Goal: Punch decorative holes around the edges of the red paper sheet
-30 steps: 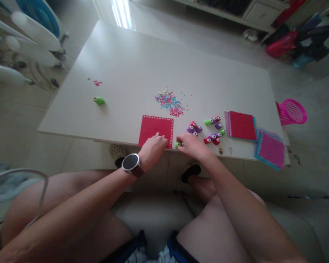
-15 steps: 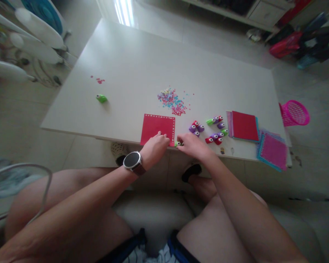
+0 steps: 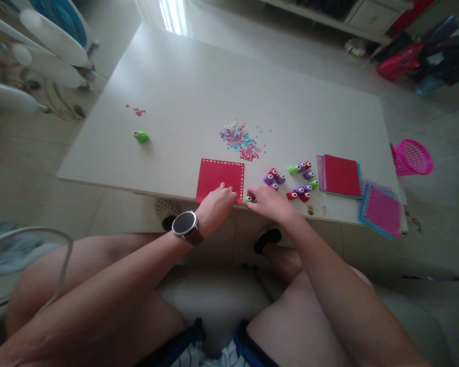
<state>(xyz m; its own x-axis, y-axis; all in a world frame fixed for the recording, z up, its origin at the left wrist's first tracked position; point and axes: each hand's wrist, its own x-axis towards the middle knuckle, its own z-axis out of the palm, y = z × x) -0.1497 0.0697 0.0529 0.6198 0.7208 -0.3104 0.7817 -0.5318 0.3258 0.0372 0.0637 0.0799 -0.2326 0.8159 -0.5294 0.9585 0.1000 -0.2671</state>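
Note:
A square sheet of red paper [image 3: 218, 178] lies at the table's near edge, with small cut-out shapes along its far and right borders. My left hand [image 3: 219, 201], with a watch on its wrist, rests on the sheet's lower right part, fingers stretched out and pressing it down. Against the sheet's lower right corner, my right hand [image 3: 265, 201] grips a small green craft punch [image 3: 248, 200], mostly hidden by the fingers. Just beyond that hand stand several purple and red punches [image 3: 274, 177].
More punches [image 3: 300, 191] stand farther right, beside a stack of coloured paper [image 3: 342, 176] and punched sheets [image 3: 382, 209]. Confetti [image 3: 240, 141] is heaped mid-table. At left lie a green punch [image 3: 141, 136] and red bits [image 3: 139, 111]. A pink basket [image 3: 412, 157] stands off the right edge.

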